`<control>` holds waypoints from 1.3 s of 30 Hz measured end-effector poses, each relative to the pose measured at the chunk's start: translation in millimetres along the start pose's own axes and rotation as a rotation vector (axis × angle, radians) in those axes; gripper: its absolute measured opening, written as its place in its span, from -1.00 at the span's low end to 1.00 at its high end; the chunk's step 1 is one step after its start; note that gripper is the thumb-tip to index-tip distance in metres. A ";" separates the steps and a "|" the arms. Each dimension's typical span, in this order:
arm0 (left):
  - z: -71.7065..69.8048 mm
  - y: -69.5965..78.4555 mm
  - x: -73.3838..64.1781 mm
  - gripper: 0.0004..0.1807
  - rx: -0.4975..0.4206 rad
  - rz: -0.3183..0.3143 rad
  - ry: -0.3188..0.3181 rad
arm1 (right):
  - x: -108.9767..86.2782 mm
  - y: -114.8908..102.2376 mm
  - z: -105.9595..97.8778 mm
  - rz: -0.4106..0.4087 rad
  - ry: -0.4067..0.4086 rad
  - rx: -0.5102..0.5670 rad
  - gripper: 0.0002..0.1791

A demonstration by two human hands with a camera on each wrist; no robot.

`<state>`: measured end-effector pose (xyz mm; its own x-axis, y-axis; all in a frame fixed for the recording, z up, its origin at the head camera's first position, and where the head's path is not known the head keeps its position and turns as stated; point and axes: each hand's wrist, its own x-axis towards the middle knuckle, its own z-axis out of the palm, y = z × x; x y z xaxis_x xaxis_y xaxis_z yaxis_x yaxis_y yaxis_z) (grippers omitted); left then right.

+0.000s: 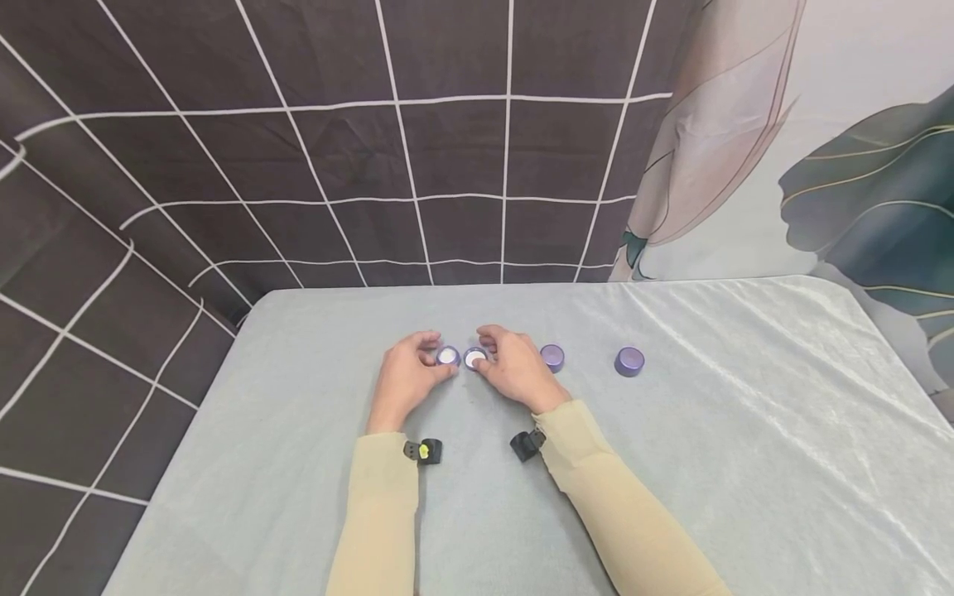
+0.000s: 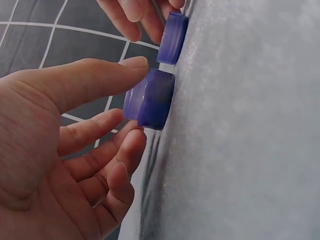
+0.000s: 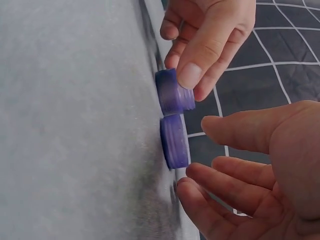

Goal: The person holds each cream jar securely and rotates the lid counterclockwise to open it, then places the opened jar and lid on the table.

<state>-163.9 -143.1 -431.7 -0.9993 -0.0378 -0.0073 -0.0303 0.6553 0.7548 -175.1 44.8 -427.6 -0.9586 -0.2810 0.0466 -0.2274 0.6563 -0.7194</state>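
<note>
My left hand point(image 1: 406, 377) holds a small purple jar point(image 2: 155, 100) by its sides, thumb on one side and fingertips on the other. The jar stands on the cloth without its lid; its threaded neck shows in the right wrist view, and white shows inside from the head view. Right beside it lies a purple screw lid point(image 3: 174, 142), its white inner side up. Around that lid, my right hand point(image 1: 514, 364) spreads its thumb and fingers, with a gap between the thumb and the lid in the right wrist view.
Two more purple round containers stand to the right: one point(image 1: 552, 358) just beyond my right hand, the other point(image 1: 629, 362) farther along. Pale grey cloth point(image 1: 477, 513) covers the table. Behind its far edge hangs a dark curtain with white grid lines point(image 1: 447, 157).
</note>
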 end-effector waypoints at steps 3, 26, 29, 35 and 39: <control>-1.0 0.2 0.4 -0.38 0.008 0.007 0.005 | 0.0 -1.2 -0.6 -0.011 0.011 -0.002 -0.47; -6.1 12.2 -1.6 -0.38 0.011 0.034 0.091 | -2.7 -9.7 -18.2 -0.022 0.060 0.039 -0.50; -5.5 13.0 -1.7 -0.38 0.006 0.048 0.104 | -3.9 -9.2 -21.5 -0.023 0.072 0.042 -0.51; -4.6 17.2 -3.0 -0.39 0.002 0.067 0.127 | -8.7 -9.1 -29.9 -0.058 0.087 0.042 -0.51; -4.8 22.5 -4.9 -0.40 -0.005 0.071 0.132 | -9.5 -7.1 -35.4 -0.081 0.103 0.040 -0.52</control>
<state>-159.6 -131.8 -411.6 -0.9870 -0.0905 0.1327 0.0412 0.6559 0.7537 -170.4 67.6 -398.4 -0.9503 -0.2573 0.1756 -0.3001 0.6051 -0.7374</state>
